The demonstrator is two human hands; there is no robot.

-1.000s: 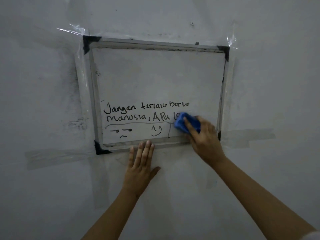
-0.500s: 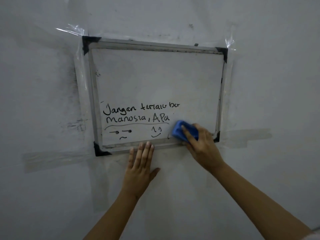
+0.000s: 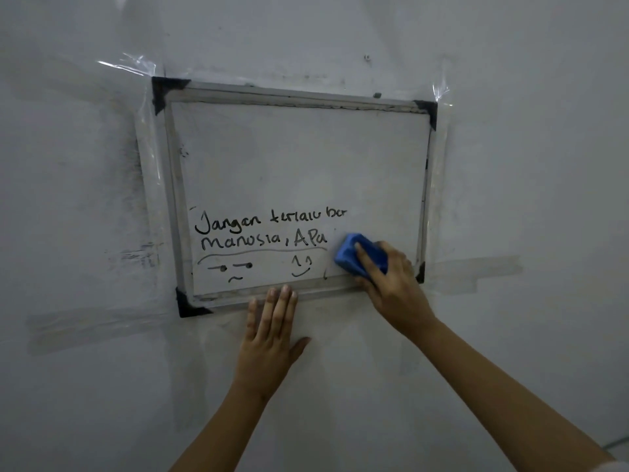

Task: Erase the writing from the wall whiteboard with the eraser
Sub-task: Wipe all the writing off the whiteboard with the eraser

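Note:
A small framed whiteboard [image 3: 299, 155] hangs taped to a grey wall. Black handwriting [image 3: 262, 229] fills its lower left, with an underline and two little drawn faces beneath. My right hand [image 3: 394, 284] presses a blue eraser [image 3: 350, 255] against the board's lower right part, just right of the word "APa". My left hand [image 3: 272, 335] lies flat on the wall below the board, fingers together, fingertips touching the bottom frame. The board's upper half carries no writing.
Clear tape strips [image 3: 476, 270] and black corner pieces [image 3: 166, 88] hold the frame to the wall. Dark smudges [image 3: 136, 257] mark the wall left of the board.
The eraser moved down to the bottom edge and back up a little. The letters right of "APa" and the end of the top line were wiped away. My left hand stayed put.

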